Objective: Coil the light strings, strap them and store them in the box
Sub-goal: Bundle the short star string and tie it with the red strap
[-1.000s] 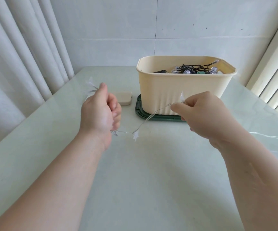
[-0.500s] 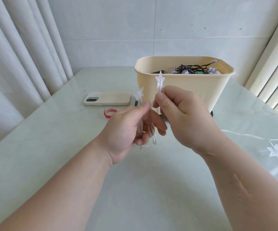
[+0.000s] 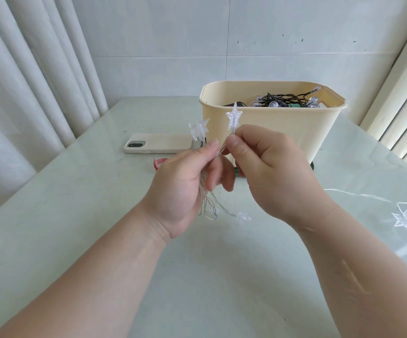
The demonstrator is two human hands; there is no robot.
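Observation:
My left hand grips a small bundle of clear wire loops of the star light string, with clear stars sticking up above its fingers. My right hand pinches the wire just under one upright star, close against the left fingertips. The rest of the string trails right across the table to another star. Behind the hands stands the cream box, holding a black-wired light string.
A cream phone lies face down left of the box. A red strap shows partly behind my left hand. The box stands on a dark green lid. Curtains hang at left, blinds at right, on the pale glass table.
My hands, apart one second ago with wire stretched between them, have come together. The right hand has brought a star up to the left hand's bundle; little moved in the last half second.

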